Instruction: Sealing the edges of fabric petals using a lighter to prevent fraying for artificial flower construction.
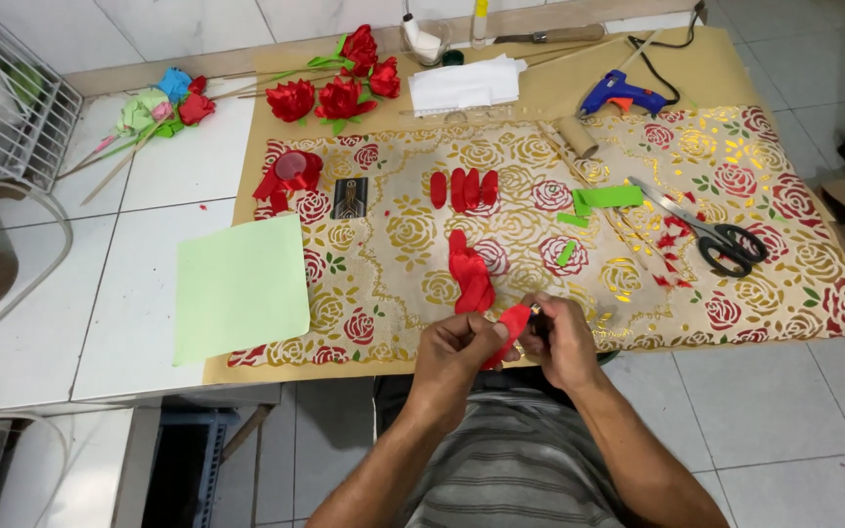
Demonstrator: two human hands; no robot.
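left hand point(457, 350) and right hand point(561, 337) pinch red petal point(512, 323) between fingertips — petal pile point(469, 274) at 11 o'clock, scissors point(726, 240) at 2.

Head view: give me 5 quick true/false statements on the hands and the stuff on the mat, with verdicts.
1. Both hands hold a red ribbon piece between them. True: left hand and right hand pinch it together.
2. The scissors lie left of the green sheet. False: they lie far to its right, on the patterned mat.
3. The blue glue gun is in the right hand. False: it lies at the far edge, untouched.
4. Finished red ribbon roses lie at the far side. True.
5. A row of red petals lies on the mat. True.
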